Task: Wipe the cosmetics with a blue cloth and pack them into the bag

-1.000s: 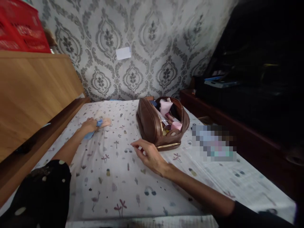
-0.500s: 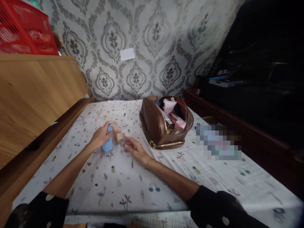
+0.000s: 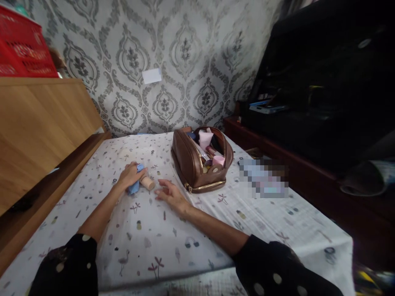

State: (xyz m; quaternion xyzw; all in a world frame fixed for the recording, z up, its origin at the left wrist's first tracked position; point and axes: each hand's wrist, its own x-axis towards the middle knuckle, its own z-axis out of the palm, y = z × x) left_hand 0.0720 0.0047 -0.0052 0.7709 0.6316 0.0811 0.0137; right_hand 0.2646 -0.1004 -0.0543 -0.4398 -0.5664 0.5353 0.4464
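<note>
My left hand [image 3: 129,176] is closed around a blue cloth [image 3: 134,188] at the left middle of the table. Right beside the cloth is a small beige bottle [image 3: 147,183], tilted with its end toward me. The left thumb reaches the bottle's upper end; whether the fingers grip it too is hidden. My right hand [image 3: 173,197] is just right of the bottle, fingers spread and holding nothing. Further right stands a brown makeup bag [image 3: 188,164], unzipped. In its opening show a pink tube [image 3: 205,139], a pink jar [image 3: 218,160] and other cosmetics.
A white patterned cloth [image 3: 148,242] covers the table. A blurred-out flat item [image 3: 263,176] lies on the right side. A wooden cabinet [image 3: 46,131] borders the left, with a red basket [image 3: 24,45] on top. The wallpapered wall [image 3: 173,98] closes off the back.
My right hand has drawn slightly away from the bottle. My left hand still has the blue cloth, with the bottle now tipped lower beside it. The whole view has shifted.
</note>
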